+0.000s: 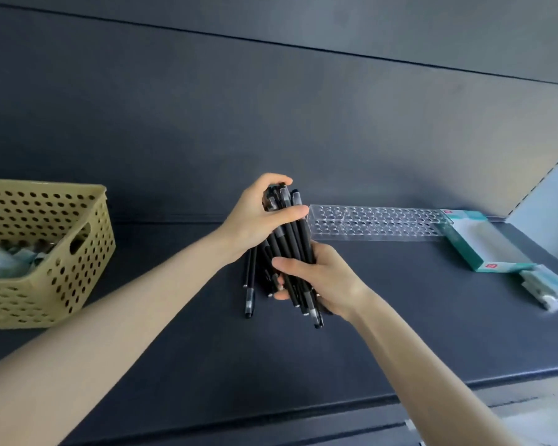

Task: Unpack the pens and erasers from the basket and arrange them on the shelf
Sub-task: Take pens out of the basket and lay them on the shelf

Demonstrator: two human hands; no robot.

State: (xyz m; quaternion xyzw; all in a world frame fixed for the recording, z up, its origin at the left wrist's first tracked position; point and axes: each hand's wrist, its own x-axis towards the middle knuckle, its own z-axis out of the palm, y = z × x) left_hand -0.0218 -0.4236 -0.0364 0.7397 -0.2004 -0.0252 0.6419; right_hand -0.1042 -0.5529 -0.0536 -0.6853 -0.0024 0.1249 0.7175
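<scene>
A bundle of several black pens (290,239) stands tilted above the dark shelf (400,317), held by both hands. My left hand (258,217) grips the upper end of the bundle, thumb across the front. My right hand (319,278) grips the lower part, and the pens' lower ends stick out below it. One black pen (249,284) hangs out of the bundle on the left. The olive perforated basket (87,252) stands at the left, with wrapped items inside that I cannot make out.
A clear acrylic pen holder (374,222) with rows of holes lies at the back of the shelf, right of the hands. A teal and white box (484,243) and small white packets (545,288) lie at the far right. The shelf's front edge runs below.
</scene>
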